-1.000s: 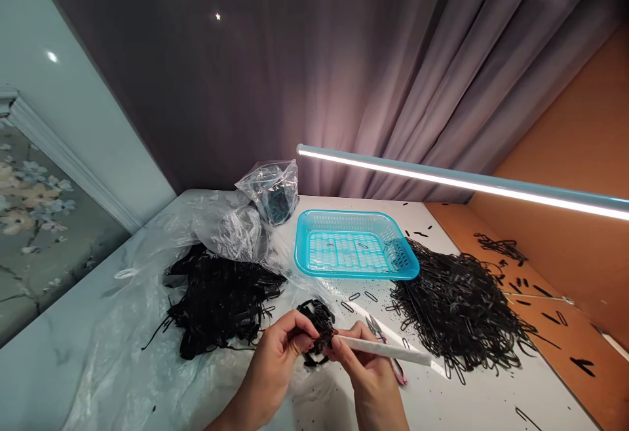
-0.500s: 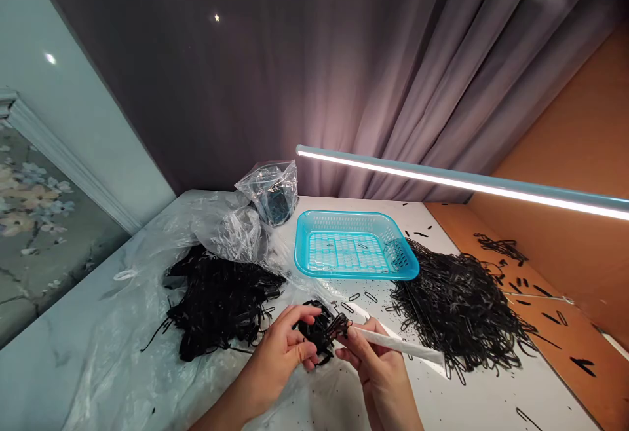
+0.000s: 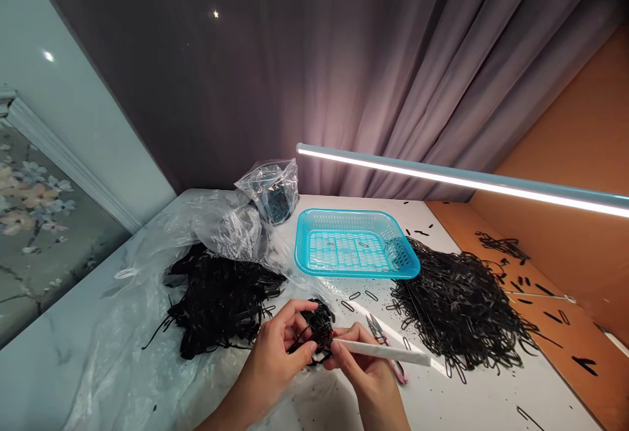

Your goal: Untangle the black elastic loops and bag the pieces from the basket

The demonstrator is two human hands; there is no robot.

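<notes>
My left hand (image 3: 280, 346) is closed, thumb and finger pinching thin black loops at the edge of a small black bundle (image 3: 322, 319). Closed around a long white stick (image 3: 393, 351), my right hand (image 3: 366, 369) holds its left end against the bundle; the stick's tip is hidden among the dark strands. Behind that hand lies a pair of small scissors (image 3: 376, 328) with a pinkish handle, partly covered by the stick. To the left a heap of black strips (image 3: 221, 303) rests on clear plastic sheeting (image 3: 132, 326).
A blue perforated basket (image 3: 307, 272) stands behind the hands with a few loops in it. On the right is a large pile of black loops (image 3: 462, 306). A clear bag (image 3: 272, 195) of dark pieces stands at the back, and a lit tube lamp (image 3: 442, 179) crosses above the table.
My right hand and the white stick have shifted left, closer to my left hand. Black loops bunched at the stick's tip now merge with the bundle. The scissors have come into view.
</notes>
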